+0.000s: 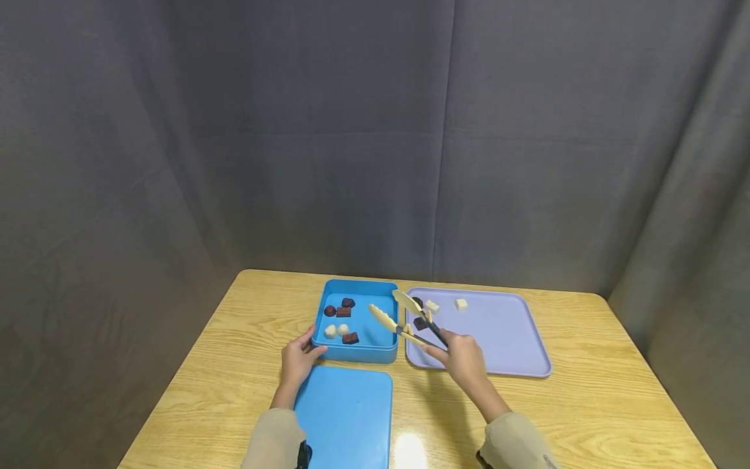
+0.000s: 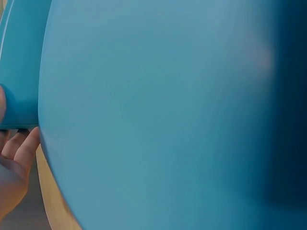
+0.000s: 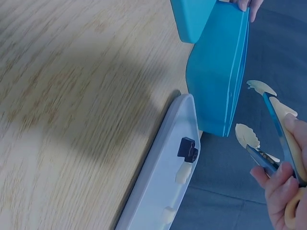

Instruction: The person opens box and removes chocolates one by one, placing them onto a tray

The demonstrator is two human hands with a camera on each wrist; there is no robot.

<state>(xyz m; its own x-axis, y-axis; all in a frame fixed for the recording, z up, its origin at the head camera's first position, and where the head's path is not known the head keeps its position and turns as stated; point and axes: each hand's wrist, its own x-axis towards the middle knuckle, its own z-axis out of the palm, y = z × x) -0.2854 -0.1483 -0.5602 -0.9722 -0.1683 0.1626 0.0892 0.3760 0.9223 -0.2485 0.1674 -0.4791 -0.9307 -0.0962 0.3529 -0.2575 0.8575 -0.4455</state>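
Observation:
At its front left corner, my left hand grips a blue box, thumb on the front wall and fingers along the side. My right hand holds tongs with cream scalloped tips and dark arms. The tips are spread apart over the box's right part, nothing between them. Inside the box lie several chocolates: dark pieces, brown rectangular ones and two white ones. On the lilac tray are two dark chocolates and two white ones, partly behind the tongs.
A flat blue lid lies in front of the box, between my forearms. The tray stands close to the box's right side. Beneath everything is a wooden table, with grey curtains behind and at both sides.

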